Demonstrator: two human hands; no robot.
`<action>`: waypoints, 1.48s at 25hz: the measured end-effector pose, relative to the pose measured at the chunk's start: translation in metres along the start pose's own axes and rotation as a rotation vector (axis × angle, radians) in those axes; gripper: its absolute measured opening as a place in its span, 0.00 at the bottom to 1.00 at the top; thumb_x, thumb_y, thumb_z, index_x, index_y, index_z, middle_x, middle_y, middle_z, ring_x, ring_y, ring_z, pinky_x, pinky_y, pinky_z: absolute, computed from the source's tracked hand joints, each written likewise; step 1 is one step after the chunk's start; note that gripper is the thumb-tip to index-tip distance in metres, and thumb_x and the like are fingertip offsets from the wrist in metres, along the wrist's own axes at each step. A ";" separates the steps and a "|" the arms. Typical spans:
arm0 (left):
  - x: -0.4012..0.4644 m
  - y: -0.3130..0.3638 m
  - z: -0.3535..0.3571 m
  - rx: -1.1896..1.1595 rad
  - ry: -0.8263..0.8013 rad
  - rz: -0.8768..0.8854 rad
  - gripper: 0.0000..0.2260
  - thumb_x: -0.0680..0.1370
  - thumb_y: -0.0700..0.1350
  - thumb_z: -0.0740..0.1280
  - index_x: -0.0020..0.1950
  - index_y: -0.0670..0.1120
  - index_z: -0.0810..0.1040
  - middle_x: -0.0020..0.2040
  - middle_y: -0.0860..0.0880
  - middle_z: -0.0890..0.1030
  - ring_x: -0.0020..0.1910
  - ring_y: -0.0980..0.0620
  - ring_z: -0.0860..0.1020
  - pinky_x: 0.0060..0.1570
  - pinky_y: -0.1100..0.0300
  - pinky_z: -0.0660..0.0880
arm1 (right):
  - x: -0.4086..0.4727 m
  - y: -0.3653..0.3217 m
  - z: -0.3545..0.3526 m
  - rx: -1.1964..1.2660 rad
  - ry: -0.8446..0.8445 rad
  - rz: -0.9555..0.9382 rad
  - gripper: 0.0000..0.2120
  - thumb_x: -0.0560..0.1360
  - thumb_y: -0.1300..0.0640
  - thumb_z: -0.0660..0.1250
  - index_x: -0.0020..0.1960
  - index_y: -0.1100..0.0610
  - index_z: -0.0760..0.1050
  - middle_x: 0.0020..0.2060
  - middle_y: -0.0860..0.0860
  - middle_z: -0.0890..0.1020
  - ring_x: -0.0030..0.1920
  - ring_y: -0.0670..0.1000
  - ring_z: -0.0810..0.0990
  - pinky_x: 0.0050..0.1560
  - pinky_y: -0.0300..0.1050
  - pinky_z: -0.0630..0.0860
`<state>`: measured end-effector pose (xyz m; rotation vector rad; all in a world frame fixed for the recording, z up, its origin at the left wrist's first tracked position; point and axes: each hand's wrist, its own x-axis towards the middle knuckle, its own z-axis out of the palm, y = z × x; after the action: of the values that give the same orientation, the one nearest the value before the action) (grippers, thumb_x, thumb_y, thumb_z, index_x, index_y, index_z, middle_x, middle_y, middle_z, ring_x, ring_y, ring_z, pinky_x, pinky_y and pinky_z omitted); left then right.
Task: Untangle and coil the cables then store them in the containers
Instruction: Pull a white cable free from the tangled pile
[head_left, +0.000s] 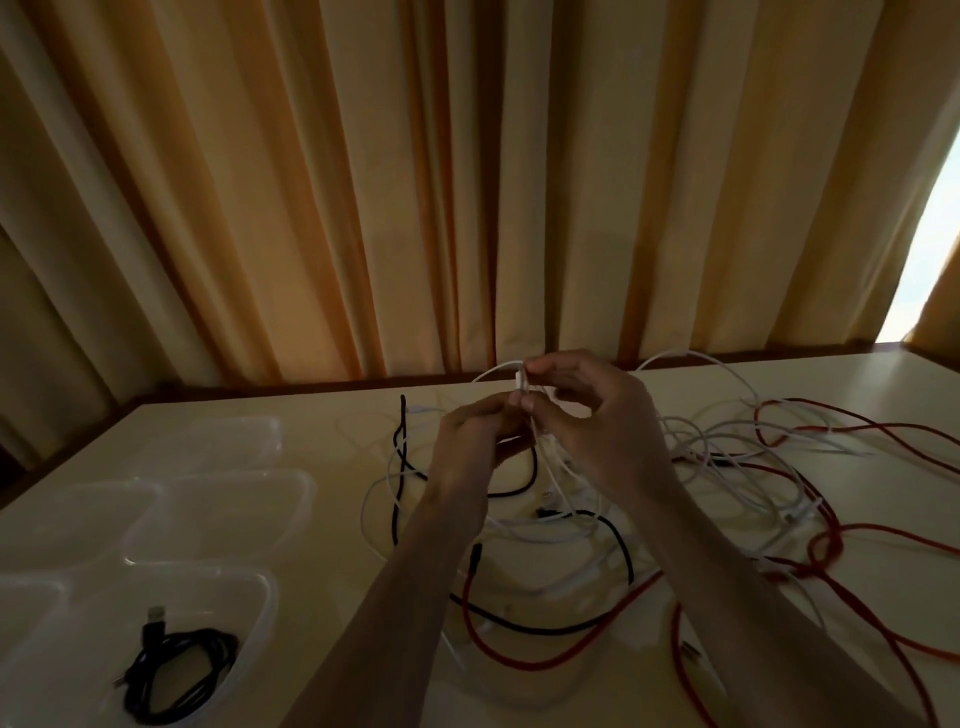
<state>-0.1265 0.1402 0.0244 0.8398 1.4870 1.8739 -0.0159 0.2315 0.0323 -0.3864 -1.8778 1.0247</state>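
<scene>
Both of my hands are raised above a tangle of cables on the pale table (332, 431). My left hand (475, 441) pinches a white cable (493, 370) low down, and my right hand (592, 415) pinches the same cable by its white plug end just above. White loops hang from my fingers into the heap. A black cable (626, 551) and a red cable (545, 660) wind through the heap below my forearms. A coiled black cable (176, 670) lies in the nearest clear container (254, 613).
Several clear plastic containers (228, 514) stand in a cluster at the left of the table. More red and white cable (831, 447) spreads to the right edge. Orange curtains (415, 182) hang behind the table's far edge.
</scene>
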 end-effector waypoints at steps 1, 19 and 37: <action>-0.001 0.002 0.000 -0.075 -0.014 -0.055 0.13 0.81 0.36 0.61 0.55 0.41 0.86 0.50 0.44 0.88 0.53 0.47 0.85 0.58 0.53 0.80 | -0.001 0.001 0.002 -0.064 0.001 -0.033 0.13 0.75 0.56 0.78 0.57 0.47 0.82 0.52 0.37 0.86 0.58 0.37 0.82 0.61 0.40 0.77; 0.004 0.002 0.002 -0.079 0.182 0.008 0.18 0.85 0.55 0.62 0.48 0.45 0.83 0.36 0.48 0.77 0.41 0.49 0.78 0.48 0.49 0.76 | -0.005 0.005 0.014 0.020 -0.056 0.135 0.12 0.81 0.57 0.70 0.64 0.49 0.79 0.50 0.47 0.88 0.47 0.43 0.87 0.47 0.45 0.86; 0.001 -0.005 0.006 0.080 0.360 0.045 0.12 0.86 0.55 0.60 0.65 0.51 0.76 0.50 0.50 0.84 0.45 0.53 0.86 0.39 0.53 0.84 | -0.006 0.004 0.014 0.247 -0.239 0.292 0.12 0.84 0.55 0.66 0.64 0.50 0.83 0.46 0.51 0.88 0.44 0.52 0.87 0.47 0.53 0.85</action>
<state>-0.1217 0.1455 0.0211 0.5956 1.7800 2.0923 -0.0252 0.2233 0.0222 -0.4139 -1.9084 1.5397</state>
